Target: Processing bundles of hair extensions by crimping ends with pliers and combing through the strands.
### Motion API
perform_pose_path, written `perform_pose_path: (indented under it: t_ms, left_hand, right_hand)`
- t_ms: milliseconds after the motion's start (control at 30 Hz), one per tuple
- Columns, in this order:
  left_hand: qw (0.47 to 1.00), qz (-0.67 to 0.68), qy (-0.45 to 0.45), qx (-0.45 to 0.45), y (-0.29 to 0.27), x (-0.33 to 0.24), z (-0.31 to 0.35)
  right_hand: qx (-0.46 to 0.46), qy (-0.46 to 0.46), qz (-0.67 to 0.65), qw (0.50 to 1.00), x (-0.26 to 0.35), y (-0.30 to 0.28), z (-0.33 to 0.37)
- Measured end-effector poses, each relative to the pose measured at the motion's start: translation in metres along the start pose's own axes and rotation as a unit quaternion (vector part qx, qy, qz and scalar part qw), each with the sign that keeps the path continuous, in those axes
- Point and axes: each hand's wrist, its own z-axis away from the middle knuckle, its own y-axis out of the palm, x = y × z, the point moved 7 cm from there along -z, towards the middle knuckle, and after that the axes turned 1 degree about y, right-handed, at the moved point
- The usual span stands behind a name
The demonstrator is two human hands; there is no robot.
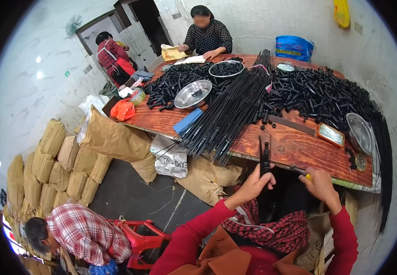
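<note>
My left hand (255, 183) is closed round slim black parts (265, 158) that stand upright at the table's front edge. One of them has a wider tubular section. A tool with a yellow handle (308, 176) is gripped in my right hand (320, 184), its dark end pointing left toward the held parts, apart from them. Its exact kind is hard to make out. Beyond my left hand, a large bundle of thin black rods (235, 105), tied with a pink band, lies across the wooden table (253, 147).
Heaps of short black tubular pieces (320, 91) cover the table around metal bowls (360, 133). An orange-rimmed tin (331, 134) lies at right. One person (207, 39) sits across the table; another (86, 233) bends down beside a red stool (145, 236). Brown sacks (116, 140) crowd the left.
</note>
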Motion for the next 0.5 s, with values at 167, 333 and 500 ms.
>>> perform_pose_path:
  t_ms: [167,333,500]
  left_hand:
    - [0.993,0.112,-0.039,-0.015,0.007,0.011,0.002]
    - [0.987,0.151,-0.055,0.005,0.032,0.039,0.010]
    - [0.986,0.134,-0.101,0.005,0.049,0.057,0.026]
  right_hand:
    - [-0.093,0.094,0.070,0.989,-0.054,-0.026,-0.015]
    - [-0.132,0.044,0.090,0.986,-0.077,-0.009,-0.023]
    - [-0.188,0.036,0.062,0.980,-0.067,-0.011,-0.008]
